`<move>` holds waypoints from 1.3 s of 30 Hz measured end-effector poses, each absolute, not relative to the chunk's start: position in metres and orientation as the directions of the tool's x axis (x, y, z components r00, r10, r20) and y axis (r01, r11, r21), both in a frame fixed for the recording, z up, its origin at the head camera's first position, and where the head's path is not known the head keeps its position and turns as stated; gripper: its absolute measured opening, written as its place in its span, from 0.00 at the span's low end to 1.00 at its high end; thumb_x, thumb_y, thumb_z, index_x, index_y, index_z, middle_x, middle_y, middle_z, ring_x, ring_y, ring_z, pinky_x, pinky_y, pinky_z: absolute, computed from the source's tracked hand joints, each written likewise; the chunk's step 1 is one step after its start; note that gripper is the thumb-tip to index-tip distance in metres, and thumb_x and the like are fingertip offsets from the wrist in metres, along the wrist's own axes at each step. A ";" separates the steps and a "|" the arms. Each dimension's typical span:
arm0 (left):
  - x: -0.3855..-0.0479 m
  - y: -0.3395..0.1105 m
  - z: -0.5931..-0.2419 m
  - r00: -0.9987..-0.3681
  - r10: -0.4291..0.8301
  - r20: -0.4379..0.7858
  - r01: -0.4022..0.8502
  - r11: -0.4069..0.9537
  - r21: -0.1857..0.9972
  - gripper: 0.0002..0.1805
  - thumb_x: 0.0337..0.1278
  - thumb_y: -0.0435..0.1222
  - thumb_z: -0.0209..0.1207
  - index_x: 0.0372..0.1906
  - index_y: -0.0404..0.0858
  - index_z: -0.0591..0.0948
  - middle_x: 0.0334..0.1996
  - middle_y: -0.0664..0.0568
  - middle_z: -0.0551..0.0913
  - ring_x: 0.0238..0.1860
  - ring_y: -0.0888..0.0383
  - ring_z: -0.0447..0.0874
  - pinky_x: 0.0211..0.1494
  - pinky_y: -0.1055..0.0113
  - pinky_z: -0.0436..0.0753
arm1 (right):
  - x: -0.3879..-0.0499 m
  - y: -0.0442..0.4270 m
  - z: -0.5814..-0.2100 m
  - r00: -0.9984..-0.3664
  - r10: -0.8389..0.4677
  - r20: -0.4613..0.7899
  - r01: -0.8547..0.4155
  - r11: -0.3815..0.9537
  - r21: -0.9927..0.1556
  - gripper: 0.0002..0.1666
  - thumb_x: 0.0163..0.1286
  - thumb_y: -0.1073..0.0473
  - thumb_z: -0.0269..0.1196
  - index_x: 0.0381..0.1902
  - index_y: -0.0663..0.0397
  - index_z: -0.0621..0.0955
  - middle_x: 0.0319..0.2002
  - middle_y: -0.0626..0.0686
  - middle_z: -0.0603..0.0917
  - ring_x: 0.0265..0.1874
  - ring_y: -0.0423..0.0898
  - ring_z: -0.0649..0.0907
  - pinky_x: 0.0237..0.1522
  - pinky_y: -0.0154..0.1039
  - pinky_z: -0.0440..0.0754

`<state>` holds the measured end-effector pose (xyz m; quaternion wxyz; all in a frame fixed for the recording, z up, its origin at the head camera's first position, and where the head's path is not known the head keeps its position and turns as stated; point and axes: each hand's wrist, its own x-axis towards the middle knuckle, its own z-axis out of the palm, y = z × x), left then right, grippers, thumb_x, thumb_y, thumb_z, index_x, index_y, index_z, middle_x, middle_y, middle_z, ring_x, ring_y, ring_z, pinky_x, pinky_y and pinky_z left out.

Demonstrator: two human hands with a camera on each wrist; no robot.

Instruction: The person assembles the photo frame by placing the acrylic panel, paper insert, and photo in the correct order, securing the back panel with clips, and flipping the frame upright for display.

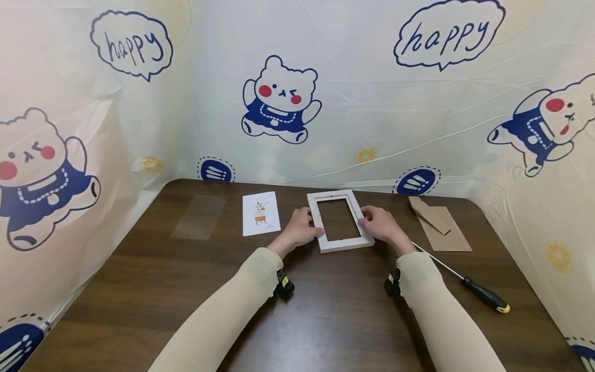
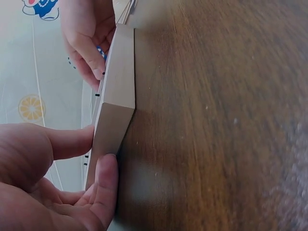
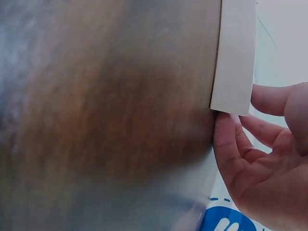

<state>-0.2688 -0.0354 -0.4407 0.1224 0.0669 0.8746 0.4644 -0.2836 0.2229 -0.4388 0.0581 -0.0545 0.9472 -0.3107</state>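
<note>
A white picture frame (image 1: 345, 243) lies on the brown table with its opening bare, so the wood shows through. At its left side my left hand (image 1: 299, 227) grips the edge, thumb on the upper face; the left wrist view shows the fingers against the frame's outer side (image 2: 108, 127). My right hand (image 1: 380, 223) holds the opposite side. In the right wrist view that hand's thumb lies on the face and its fingers (image 3: 228, 139) touch the outer side. Small dark metal tabs show along the frame's inner edge.
Left of the frame lies a white card (image 1: 251, 219) with a printed potted plant, then a clear plastic sheet (image 1: 197, 217). On the right are a brown backing board (image 1: 451, 240) with a folded stand (image 1: 429, 214) and a screwdriver (image 1: 485, 294). A printed curtain (image 1: 344, 119) surrounds the table.
</note>
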 end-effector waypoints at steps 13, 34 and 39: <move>-0.269 -0.040 -0.442 -0.955 0.251 -0.159 0.000 0.536 0.844 0.41 0.69 0.35 0.68 0.79 0.30 0.62 0.67 0.34 0.69 0.60 0.43 0.78 0.60 0.55 0.83 | -0.281 0.217 -0.436 -0.985 -0.118 -0.129 -0.021 0.813 -0.582 0.27 0.78 0.59 0.60 0.70 0.68 0.75 0.48 0.65 0.83 0.42 0.57 0.82 0.43 0.48 0.80; -0.269 -0.047 -0.440 -0.945 0.287 -0.159 0.027 0.552 0.833 0.43 0.65 0.35 0.70 0.79 0.30 0.64 0.62 0.38 0.71 0.58 0.46 0.75 0.63 0.55 0.81 | -0.267 0.212 -0.432 -0.987 -0.081 -0.136 0.008 0.833 -0.554 0.27 0.79 0.58 0.62 0.68 0.69 0.75 0.44 0.63 0.83 0.39 0.55 0.82 0.39 0.45 0.80; -0.268 -0.050 -0.440 -0.939 0.297 -0.174 0.020 0.551 0.834 0.43 0.66 0.36 0.70 0.80 0.31 0.63 0.63 0.39 0.71 0.58 0.46 0.77 0.61 0.55 0.82 | -0.263 0.211 -0.432 -0.984 -0.068 -0.162 0.034 0.829 -0.558 0.27 0.79 0.56 0.62 0.69 0.67 0.74 0.45 0.63 0.83 0.39 0.54 0.82 0.38 0.43 0.81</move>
